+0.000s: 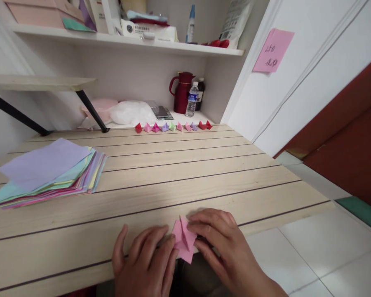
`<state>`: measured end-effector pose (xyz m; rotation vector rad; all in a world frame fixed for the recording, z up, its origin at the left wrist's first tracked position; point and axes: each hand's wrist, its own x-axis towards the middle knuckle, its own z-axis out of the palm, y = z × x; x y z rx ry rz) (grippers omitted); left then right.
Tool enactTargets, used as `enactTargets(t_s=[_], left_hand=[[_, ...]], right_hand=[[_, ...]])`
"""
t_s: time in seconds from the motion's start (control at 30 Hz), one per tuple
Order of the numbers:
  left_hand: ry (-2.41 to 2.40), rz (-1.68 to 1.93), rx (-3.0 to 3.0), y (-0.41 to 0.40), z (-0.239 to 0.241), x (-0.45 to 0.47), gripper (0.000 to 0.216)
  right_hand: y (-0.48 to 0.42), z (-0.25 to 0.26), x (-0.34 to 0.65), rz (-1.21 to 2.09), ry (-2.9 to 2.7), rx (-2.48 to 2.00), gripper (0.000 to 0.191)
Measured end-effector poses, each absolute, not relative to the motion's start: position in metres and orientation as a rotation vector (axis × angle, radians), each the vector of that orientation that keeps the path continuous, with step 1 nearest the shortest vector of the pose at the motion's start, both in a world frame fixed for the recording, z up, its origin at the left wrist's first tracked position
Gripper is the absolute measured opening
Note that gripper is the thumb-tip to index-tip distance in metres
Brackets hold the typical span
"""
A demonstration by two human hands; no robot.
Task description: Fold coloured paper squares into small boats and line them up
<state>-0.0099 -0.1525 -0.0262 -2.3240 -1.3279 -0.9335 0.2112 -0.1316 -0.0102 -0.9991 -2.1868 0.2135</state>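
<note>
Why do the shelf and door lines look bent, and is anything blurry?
Head view: wide lens bows straight edges of the shelf near the frame's border; soft even light, faint shadows; both hands, left hand and right hand, look slightly soft around the pink folded paper.

Hidden, cropped or too small to read — head view.

Small pink folded paper piece [183, 241]: left and right edges covered by fingers of left hand [145, 264] and right hand [222, 247], so full shape can't be told; both wrists cut off at bottom edge. Stack of pastel paper sheets [49, 175], centre left: only top lilac sheet shows whole, lower ones just edges. Handwriting on pink sticky note [273, 50], upper right: approx. "250", rest unreadable. Row of tiny folded paper shapes [173, 126], centre top: too small for form. Boxes on white upper shelf [126, 41] cropped by top edge; labels illegible. Dark bottle [200, 93] mostly behind clear plastic water bottle [192, 99].
</note>
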Motion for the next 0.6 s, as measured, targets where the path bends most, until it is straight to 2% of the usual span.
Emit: enactTargets(t_s=[0.43, 0.6], left_hand=[[-1.452, -0.911, -2.329, -0.159, -0.024, -0.006, 0.022], [-1.557, -0.933, -2.271, -0.16, -0.026, 0.004, 0.015]], right_hand=[[-0.127, -0.007, 0.212, 0.284, -2.214, -1.052, 0.017], [-0.129, -0.002, 0.208, 0.319, -2.204, -1.192, 0.013]])
